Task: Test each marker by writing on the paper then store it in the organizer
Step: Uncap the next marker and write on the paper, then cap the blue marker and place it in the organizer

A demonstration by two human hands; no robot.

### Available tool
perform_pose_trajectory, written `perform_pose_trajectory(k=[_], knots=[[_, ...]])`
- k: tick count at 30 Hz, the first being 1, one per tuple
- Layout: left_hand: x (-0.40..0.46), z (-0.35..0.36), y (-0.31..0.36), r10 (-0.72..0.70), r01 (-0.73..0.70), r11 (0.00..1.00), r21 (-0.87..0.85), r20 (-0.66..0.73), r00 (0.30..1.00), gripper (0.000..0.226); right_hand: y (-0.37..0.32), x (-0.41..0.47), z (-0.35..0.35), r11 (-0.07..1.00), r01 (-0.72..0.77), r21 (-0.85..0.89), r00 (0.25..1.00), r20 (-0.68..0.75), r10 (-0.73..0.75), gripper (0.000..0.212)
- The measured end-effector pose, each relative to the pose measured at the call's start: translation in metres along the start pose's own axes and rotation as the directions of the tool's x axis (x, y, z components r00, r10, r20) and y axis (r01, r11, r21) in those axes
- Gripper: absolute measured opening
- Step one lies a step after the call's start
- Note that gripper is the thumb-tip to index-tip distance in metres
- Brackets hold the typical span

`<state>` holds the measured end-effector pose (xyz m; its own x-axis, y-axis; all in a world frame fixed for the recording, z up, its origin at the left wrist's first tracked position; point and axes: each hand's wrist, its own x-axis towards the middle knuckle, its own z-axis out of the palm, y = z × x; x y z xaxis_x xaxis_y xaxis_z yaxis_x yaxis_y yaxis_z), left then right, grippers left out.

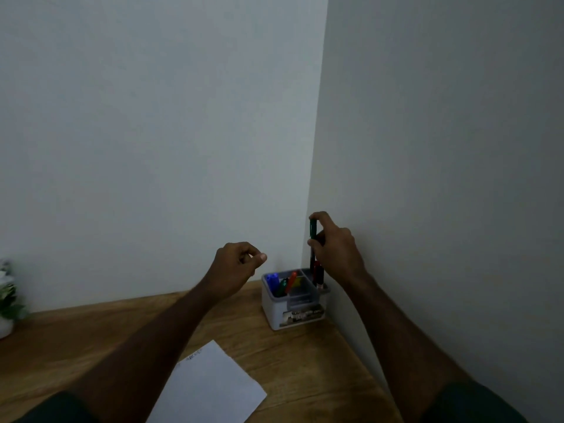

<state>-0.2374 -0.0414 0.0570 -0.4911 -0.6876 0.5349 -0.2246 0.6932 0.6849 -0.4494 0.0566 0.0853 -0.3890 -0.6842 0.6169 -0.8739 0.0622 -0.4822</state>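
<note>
A grey organizer stands in the desk's far right corner against the walls. Its left compartment holds blue, green and orange markers. My right hand grips a green marker upright, its lower end down in the organizer's back right compartment beside a red marker. My left hand hovers to the left of the organizer, fingers curled, thumb near the fingertips, holding nothing. A white paper with faint scribbles near its top edge lies on the desk in front of me.
The wooden desk runs into a corner formed by two white walls. A small potted plant sits at the far left edge. My forearms stretch over the desk and part of the paper.
</note>
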Motion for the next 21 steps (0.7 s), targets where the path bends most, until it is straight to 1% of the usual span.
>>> perform_pose_trajectory(k=[3,8,11,14,15,17,19,21], knots=[[-0.001,0.002,-0.009,-0.013,0.013,0.999,0.029,0.019,1.000,0.020,0.013,-0.003,0.015,0.996,-0.009,-0.090,0.997,0.072,0.016,0.036],[-0.004,0.006,-0.015,-0.025,0.023,0.998,0.051,0.039,0.999,0.019,0.022,-0.010,0.028,0.995,-0.030,-0.097,0.988,0.148,0.044,0.011],[-0.007,0.007,-0.015,-0.016,0.013,0.998,0.054,0.047,0.999,0.019,0.025,-0.014,0.030,0.991,-0.045,-0.127,0.981,0.183,0.068,0.010],[-0.010,0.003,-0.016,-0.011,0.008,0.998,0.057,0.045,0.999,0.018,0.024,-0.016,0.028,0.991,-0.062,-0.122,0.978,0.190,0.085,0.017],[-0.011,0.001,-0.016,-0.010,0.008,0.998,0.058,0.043,0.999,0.018,0.021,-0.017,0.027,0.991,-0.057,-0.122,0.983,0.167,0.077,0.021],[-0.015,-0.004,-0.017,-0.013,0.011,0.998,0.059,0.039,0.999,0.018,0.014,-0.019,0.025,0.992,0.001,-0.129,0.999,0.049,0.005,0.021],[-0.021,-0.013,-0.017,-0.015,0.013,0.998,0.064,0.034,0.999,0.017,-0.003,-0.022,0.026,0.992,0.089,-0.095,0.993,-0.064,-0.095,0.011],[-0.030,-0.025,-0.018,-0.014,0.012,0.998,0.068,0.022,1.000,0.016,-0.029,-0.029,0.031,0.983,0.177,-0.050,0.979,-0.094,-0.181,0.005]])
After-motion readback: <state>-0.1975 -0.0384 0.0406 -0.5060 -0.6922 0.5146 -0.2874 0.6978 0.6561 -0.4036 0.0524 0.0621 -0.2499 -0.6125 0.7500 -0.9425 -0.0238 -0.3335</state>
